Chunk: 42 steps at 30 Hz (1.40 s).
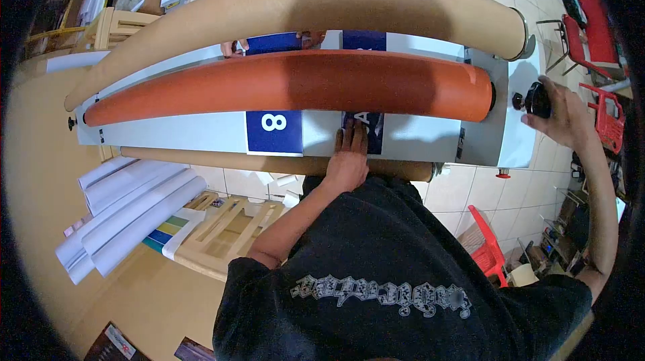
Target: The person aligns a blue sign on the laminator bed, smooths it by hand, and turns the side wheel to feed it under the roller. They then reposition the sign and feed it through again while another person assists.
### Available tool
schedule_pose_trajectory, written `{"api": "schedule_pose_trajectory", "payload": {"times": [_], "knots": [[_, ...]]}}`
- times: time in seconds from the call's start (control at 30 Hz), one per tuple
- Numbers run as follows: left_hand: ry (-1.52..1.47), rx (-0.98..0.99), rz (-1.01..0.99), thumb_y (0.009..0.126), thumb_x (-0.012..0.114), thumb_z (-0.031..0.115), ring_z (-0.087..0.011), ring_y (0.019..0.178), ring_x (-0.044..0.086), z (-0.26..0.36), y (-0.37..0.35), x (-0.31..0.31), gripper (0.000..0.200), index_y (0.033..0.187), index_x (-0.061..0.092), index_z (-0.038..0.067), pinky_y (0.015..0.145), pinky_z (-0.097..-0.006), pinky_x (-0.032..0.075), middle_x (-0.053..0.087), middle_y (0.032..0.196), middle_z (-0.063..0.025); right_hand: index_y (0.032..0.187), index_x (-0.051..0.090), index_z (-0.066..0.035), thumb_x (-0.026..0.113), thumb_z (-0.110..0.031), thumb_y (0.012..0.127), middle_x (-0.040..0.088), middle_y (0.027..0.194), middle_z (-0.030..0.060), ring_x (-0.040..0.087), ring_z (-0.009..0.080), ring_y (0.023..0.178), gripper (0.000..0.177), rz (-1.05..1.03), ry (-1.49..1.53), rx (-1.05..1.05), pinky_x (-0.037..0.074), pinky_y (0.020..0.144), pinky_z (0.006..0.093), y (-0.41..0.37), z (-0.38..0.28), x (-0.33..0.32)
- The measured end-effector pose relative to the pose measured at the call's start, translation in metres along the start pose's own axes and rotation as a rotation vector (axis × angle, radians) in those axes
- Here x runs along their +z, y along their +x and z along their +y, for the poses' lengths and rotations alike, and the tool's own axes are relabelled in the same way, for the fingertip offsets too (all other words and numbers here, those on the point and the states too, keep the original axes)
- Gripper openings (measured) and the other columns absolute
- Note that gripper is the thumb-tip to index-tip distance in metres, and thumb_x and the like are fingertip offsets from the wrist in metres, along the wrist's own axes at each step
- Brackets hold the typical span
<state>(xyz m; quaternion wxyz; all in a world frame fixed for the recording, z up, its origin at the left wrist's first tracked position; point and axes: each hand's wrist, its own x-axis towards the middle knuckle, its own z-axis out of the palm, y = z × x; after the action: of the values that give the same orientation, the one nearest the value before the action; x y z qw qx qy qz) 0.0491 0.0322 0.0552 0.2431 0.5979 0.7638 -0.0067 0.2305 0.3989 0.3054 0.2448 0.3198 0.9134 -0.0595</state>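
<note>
Black knob (538,100) in your right hand (568,113), fingers bent round it | your left hand (349,161) flat on the blue letter sheet (375,138), fingers close together | sheet partly under the orange roller (295,83)

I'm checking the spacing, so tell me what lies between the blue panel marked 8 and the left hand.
Only bare pale surface lies between the blue panel marked 8 and the left hand, in the head view.
</note>
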Motion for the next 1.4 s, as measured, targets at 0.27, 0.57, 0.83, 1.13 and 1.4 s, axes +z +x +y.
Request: {"api": "schedule_pose_trajectory", "payload": {"times": [0.27,0.57,0.83,1.13,1.4], "knots": [[0.009,0.003,0.002,0.082,0.066,0.027,-0.0446,0.144,0.028,0.001,0.0,-0.002,0.081,0.144,0.034,-0.014,0.117,-0.0531,0.026,0.032,0.151,-0.031,0.131,0.049,0.005,0.081,-0.036,0.071,0.061,0.118,0.0259,0.063,0.0445,0.103,0.079,-0.015,-0.021,-0.144,0.052,0.087,0.0485,-0.005,-0.007,-0.002],[0.01,0.006,0.016,0.081,0.066,0.027,-0.0448,0.143,0.029,0.002,-0.002,-0.006,0.079,0.143,0.037,-0.013,0.117,-0.0533,0.027,0.035,0.149,-0.0301,0.136,0.046,0.004,0.075,-0.041,0.078,0.06,0.121,0.0284,0.064,0.0453,0.098,0.079,-0.074,-0.001,0.143,0.052,0.082,0.0504,0.002,0.01,0.01],[0.005,-0.008,0.026,0.081,0.066,0.027,-0.0443,0.144,0.028,0.004,-0.001,-0.002,0.08,0.143,0.036,-0.014,0.116,-0.0533,0.028,0.033,0.151,-0.0296,0.141,0.043,-0.003,0.073,-0.05,0.08,0.058,0.125,0.0275,0.065,0.0443,0.097,0.082,0.108,-0.035,-0.119,0.052,0.082,0.0512,-0.013,0.011,0.022],[-0.02,-0.006,0.038,0.08,0.068,0.027,-0.0445,0.144,0.027,0.004,-0.004,-0.006,0.082,0.143,0.036,-0.014,0.116,-0.0535,0.028,0.031,0.151,-0.0297,0.143,0.042,-0.01,0.09,-0.019,0.057,0.055,0.136,0.017,0.057,0.0399,0.117,0.098,0.043,-0.077,-0.274,0.048,0.099,0.045,-0.012,0.007,0.001],[-0.003,-0.004,0.003,0.08,0.069,0.029,-0.045,0.144,0.027,0.004,0.0,-0.004,0.083,0.143,0.036,-0.014,0.117,-0.054,0.026,0.031,0.151,-0.0307,0.137,0.048,-0.002,0.075,-0.049,0.077,0.063,0.12,0.0218,0.062,0.0409,0.103,0.081,0.111,-0.197,-0.316,0.05,0.087,0.0464,-0.009,0.015,0.006]]}}
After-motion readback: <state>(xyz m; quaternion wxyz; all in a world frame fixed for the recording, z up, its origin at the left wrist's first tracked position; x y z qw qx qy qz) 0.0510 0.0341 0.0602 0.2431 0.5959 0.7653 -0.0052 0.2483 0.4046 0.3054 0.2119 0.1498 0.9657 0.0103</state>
